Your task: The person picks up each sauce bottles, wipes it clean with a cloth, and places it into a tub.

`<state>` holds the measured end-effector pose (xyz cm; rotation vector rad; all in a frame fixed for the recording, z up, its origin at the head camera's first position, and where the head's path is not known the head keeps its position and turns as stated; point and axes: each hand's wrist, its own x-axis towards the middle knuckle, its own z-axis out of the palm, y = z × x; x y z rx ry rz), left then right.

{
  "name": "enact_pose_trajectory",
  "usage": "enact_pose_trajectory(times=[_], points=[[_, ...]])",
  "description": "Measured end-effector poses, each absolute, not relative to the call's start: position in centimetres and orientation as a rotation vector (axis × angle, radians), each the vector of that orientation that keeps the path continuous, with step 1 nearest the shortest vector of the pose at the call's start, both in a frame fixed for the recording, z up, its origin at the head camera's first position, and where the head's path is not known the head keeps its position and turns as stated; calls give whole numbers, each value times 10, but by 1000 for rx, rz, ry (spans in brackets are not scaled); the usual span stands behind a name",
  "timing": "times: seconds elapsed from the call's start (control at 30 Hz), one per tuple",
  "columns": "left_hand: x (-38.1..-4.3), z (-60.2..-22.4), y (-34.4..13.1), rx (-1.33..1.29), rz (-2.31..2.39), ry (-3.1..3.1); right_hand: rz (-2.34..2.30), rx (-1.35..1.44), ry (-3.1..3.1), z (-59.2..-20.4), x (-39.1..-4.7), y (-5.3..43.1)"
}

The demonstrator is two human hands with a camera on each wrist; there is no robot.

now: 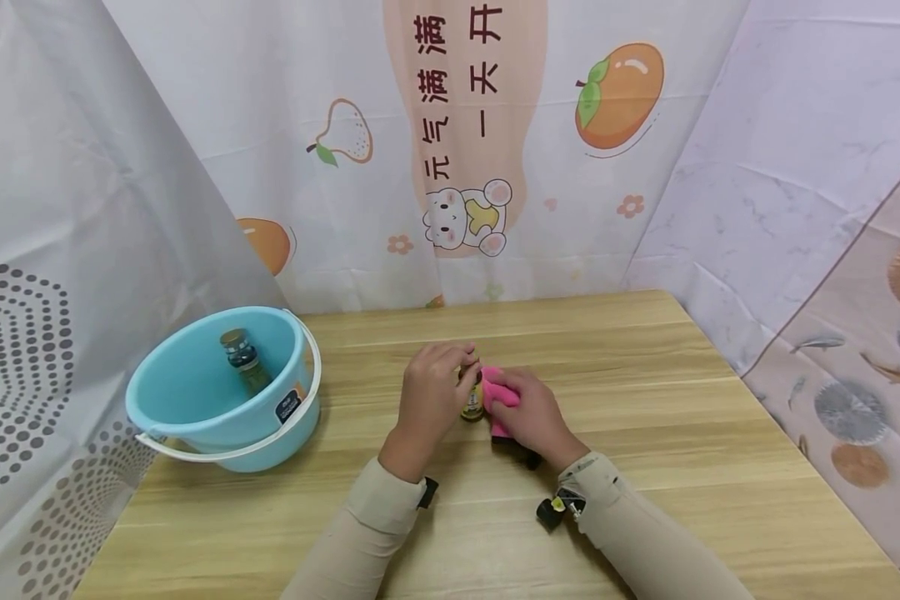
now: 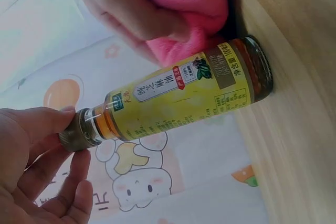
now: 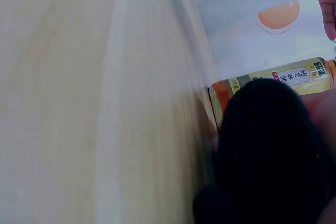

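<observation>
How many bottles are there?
2: the dark bottle leans inside the blue bucket; the yellow-labelled bottle is beside the pink cloth, its cap pinched by the left hand. More could be hidden low in the bucket.

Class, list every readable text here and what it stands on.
"元气满满": the curtain
"一天开": also the curtain
"纯芝麻油": the yellow-labelled bottle
"净含量": same bottle; its other print is too blurred
Too small to read: dark label on the bucket, print on the inner bottle
</observation>
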<state>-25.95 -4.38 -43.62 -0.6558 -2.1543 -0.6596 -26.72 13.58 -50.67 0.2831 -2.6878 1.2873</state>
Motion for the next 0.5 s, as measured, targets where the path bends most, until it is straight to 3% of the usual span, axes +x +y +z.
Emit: enact_pose_trajectory(times=[0.23, 0.5], points=[[-258, -434, -43, -651, -671, -2144, 1088, 323, -2769, -503, -266, 135], [-256, -431, -44, -620, -676, -2191, 1231, 362, -2628, -497, -263, 136]])
